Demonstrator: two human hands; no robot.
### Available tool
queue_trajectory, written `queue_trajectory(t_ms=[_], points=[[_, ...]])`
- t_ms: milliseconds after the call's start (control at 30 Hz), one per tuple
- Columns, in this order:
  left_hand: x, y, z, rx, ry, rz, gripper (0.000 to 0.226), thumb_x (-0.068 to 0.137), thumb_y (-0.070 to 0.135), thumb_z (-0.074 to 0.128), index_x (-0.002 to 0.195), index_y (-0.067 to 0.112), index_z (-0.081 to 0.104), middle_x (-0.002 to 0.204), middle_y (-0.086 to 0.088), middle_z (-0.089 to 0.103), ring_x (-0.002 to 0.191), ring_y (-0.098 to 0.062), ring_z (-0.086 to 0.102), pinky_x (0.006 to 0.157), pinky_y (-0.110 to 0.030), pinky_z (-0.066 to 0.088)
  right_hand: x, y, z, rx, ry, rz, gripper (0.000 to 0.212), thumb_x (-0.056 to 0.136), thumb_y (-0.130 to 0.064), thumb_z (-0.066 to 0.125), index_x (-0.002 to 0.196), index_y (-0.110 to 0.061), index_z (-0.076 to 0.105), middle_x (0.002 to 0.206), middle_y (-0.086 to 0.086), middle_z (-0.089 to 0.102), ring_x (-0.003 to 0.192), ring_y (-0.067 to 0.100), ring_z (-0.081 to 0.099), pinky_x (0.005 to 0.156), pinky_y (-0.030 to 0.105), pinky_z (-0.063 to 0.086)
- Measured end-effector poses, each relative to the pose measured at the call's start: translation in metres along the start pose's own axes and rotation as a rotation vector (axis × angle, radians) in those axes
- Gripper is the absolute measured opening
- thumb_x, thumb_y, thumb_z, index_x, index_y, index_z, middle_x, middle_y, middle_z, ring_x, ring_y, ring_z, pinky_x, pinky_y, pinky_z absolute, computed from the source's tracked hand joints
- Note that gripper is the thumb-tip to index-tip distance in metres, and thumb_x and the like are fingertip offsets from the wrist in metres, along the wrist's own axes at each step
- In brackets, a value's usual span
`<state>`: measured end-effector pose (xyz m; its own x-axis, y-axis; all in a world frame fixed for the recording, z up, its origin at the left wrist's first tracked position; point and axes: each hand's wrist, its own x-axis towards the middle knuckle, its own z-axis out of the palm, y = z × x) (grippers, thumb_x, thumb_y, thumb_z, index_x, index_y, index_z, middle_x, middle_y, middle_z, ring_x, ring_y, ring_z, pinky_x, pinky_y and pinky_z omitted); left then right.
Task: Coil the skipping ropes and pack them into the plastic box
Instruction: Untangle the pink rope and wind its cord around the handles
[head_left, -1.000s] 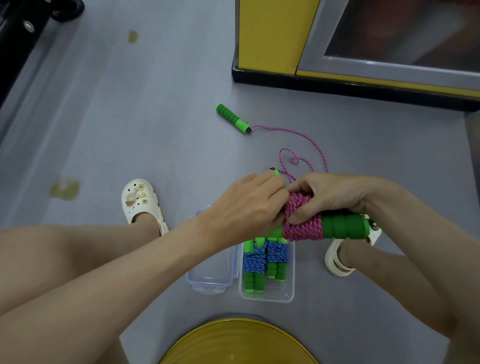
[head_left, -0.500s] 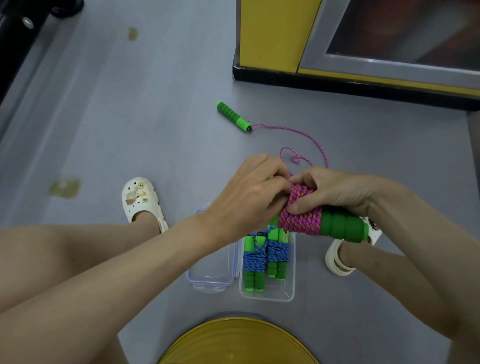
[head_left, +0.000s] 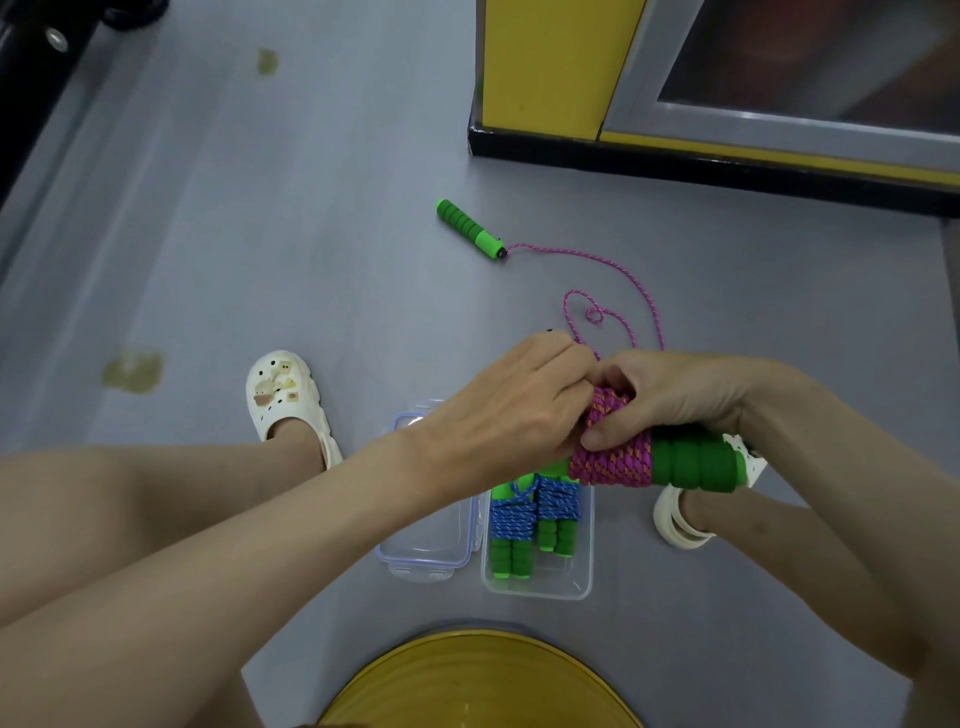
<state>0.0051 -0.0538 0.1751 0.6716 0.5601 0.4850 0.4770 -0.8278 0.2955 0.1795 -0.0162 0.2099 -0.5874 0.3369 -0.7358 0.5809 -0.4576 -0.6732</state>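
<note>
Currently: both hands are up front, above the plastic box (head_left: 584, 590) on the grey floor (head_left: 260, 234).

Pink skipping rope (head_left: 613, 462) is mostly wound in tight turns round one green foam handle (head_left: 696, 462). The handle lies roughly level, bare end pointing right.
- Right hand (head_left: 685, 395): grips the wound part from above, fingers curled over the far side, thumb (head_left: 602, 439) pressed on the turns.
- Left hand (head_left: 519, 410): butted against the left end of the coil, fingers curled in tight on that end. Fingertips are hidden behind the knuckles, so I can't tell which strand they pinch.

The rope's loose tail comes out from between the hands, makes a loop with a small kink on the floor, then runs to the second green handle (head_left: 470, 228). That handle lies flat, well apart from the hands, near the black base of a yellow cabinet (head_left: 545, 67).

The box is clear and open, directly below the hands. Inside are blue skipping ropes (head_left: 511, 514) wound on green handles, two bundles side by side, lengthwise. The clear lid (head_left: 426, 556) lies just beside the box's left wall. The far ends of both are hidden by the left forearm.

Also in view:
- left white clog (head_left: 280, 395)
- right white clog (head_left: 680, 525), partly hidden behind the held handle
- yellow round object (head_left: 478, 680) at the bottom edge
</note>
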Motion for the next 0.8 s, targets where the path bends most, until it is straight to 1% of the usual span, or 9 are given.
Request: queue_trajectory(t_ms=[100,167,267,367,433,533,600,700,800], points=[[0.000,-0.002,-0.001,0.046,-0.024,0.048,0.014,0.083,0.004,0.061,0.070,0.000,0.060,0.075,-0.016,0.058,0.069,-0.029,0.051,0.066,-0.039,0.044,0.001,-0.002,0.001,-0.026,0.012,0.008,0.038,0.063,-0.017,0.079,0.096,-0.004,0.065,0.101,0.018,0.069,0.089,0.020,0.066,0.085,0.030,0.055],[0.001,-0.002,-0.002,0.069,-0.033,0.072,0.014,0.082,0.005,0.063,0.070,0.001,0.058,0.073,-0.016,0.056,0.069,-0.028,0.049,0.067,-0.038,0.041,0.003,-0.002,0.001,-0.094,0.025,0.013,0.039,0.063,-0.020,0.078,0.097,-0.004,0.066,0.101,0.017,0.070,0.090,0.021,0.067,0.086,0.031,0.055],[0.000,0.000,-0.002,0.094,-0.069,0.084,0.014,0.079,0.002,0.067,0.069,0.003,0.057,0.072,-0.014,0.055,0.067,-0.028,0.049,0.066,-0.035,0.036,0.007,0.000,0.003,-0.175,0.048,0.014,0.020,0.071,-0.015,0.080,0.088,-0.013,0.070,0.092,0.007,0.073,0.088,0.018,0.068,0.080,0.028,0.054],[-0.001,0.001,-0.002,0.157,-0.104,0.089,0.013,0.079,0.001,0.068,0.071,0.004,0.057,0.073,-0.013,0.055,0.069,-0.028,0.049,0.067,-0.035,0.036,0.010,0.002,0.004,-0.227,0.073,0.012,0.017,0.072,-0.015,0.079,0.087,-0.015,0.071,0.089,0.005,0.073,0.085,0.017,0.068,0.079,0.029,0.055],[0.000,0.002,-0.001,0.211,-0.115,0.094,0.011,0.080,0.002,0.065,0.072,0.005,0.057,0.075,-0.012,0.054,0.071,-0.027,0.047,0.069,-0.035,0.035,0.012,0.002,0.003,-0.304,0.088,0.017,0.021,0.069,-0.020,0.081,0.087,-0.017,0.071,0.088,0.004,0.073,0.086,0.019,0.069,0.080,0.034,0.056],[0.000,0.006,0.002,0.270,-0.134,0.098,0.010,0.081,0.002,0.058,0.073,0.007,0.058,0.077,-0.011,0.056,0.071,-0.026,0.047,0.069,-0.036,0.036,0.015,0.000,0.003,-0.454,0.093,0.065,0.036,0.059,-0.033,0.078,0.091,-0.016,0.070,0.092,0.007,0.071,0.091,0.025,0.067,0.085,0.046,0.054],[0.000,0.008,0.005,0.294,-0.159,0.106,0.012,0.081,-0.001,0.053,0.074,0.008,0.058,0.078,-0.011,0.056,0.072,-0.026,0.046,0.067,-0.037,0.038,0.017,0.001,0.004,-0.542,0.097,0.090,0.043,0.056,-0.038,0.077,0.092,-0.016,0.069,0.094,0.008,0.071,0.091,0.026,0.066,0.084,0.047,0.054],[0.001,0.007,0.005,0.305,-0.178,0.109,0.019,0.083,-0.003,0.046,0.073,0.008,0.057,0.077,-0.011,0.056,0.072,-0.025,0.044,0.065,-0.036,0.037,0.020,0.000,0.004,-0.613,0.117,0.111,0.041,0.056,-0.040,0.074,0.090,-0.017,0.068,0.093,0.008,0.070,0.091,0.027,0.065,0.084,0.046,0.053],[0.004,0.004,0.000,0.285,-0.166,0.110,0.023,0.085,0.001,0.039,0.073,0.007,0.058,0.075,-0.009,0.054,0.073,-0.025,0.043,0.065,-0.034,0.032,0.020,0.003,0.002,-0.581,0.081,0.152,0.056,0.042,-0.053,0.066,0.087,-0.020,0.069,0.094,0.007,0.070,0.093,0.025,0.065,0.085,0.046,0.053]])
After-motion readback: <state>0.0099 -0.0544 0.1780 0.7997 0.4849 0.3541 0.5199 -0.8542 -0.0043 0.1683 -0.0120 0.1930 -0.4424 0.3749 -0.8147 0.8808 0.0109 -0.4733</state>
